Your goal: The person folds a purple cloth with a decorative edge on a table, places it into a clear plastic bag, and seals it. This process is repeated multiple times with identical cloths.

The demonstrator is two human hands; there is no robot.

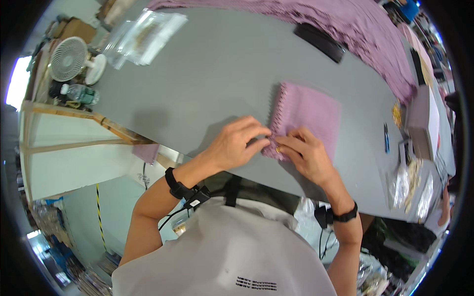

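Observation:
A folded mauve cloth (313,107) lies on the grey table, with a crocheted or fringed edge along its left side. At that edge's near corner, my left hand (239,142) pinches the trim between thumb and fingers. My right hand (307,153) rests over the cloth's near part, its thumb and fingertips closed on a small gold-coloured piece (278,149) at the trim. The fingertips of both hands are close together. What the gold piece is exactly cannot be made out.
Clear plastic bags (148,37) lie far left, near a white fan (69,59) and a plastic bottle (81,94). A black case (320,42) sits by a heap of mauve fabric (355,29). At right are small snips (386,137), gold pieces (396,114) and a white box (424,124).

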